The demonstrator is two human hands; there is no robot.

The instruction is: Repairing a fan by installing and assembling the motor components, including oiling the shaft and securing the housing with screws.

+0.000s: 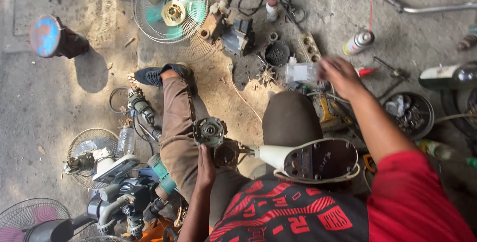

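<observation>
From my feed I look straight down on a seated person in a red and black printed shirt [293, 212] and brown trousers [176, 123]. My left hand [205, 165] is raised over the lap with its fingers wrapped around the lower part of a round grey metal fan motor [209, 131], held upright just above the left knee. Just right of it, across the lap, lies a white plastic fan base with a dark oval underside [318, 160], its neck pointing toward the motor. My right hand [340, 75] is stretched out well forward over the ground, blurred, its fingers curled about the end of a clear plastic bottle [300, 72]; I cannot tell how firmly it pinches it. Near that hand stand a white spray can [357, 42] and a round black tray of small metal parts [412, 115]. Farther off, a wire fan guard with teal blades [171, 8] lies on the concrete, and a small grey fan [92, 157] sits by the left leg.
</observation>
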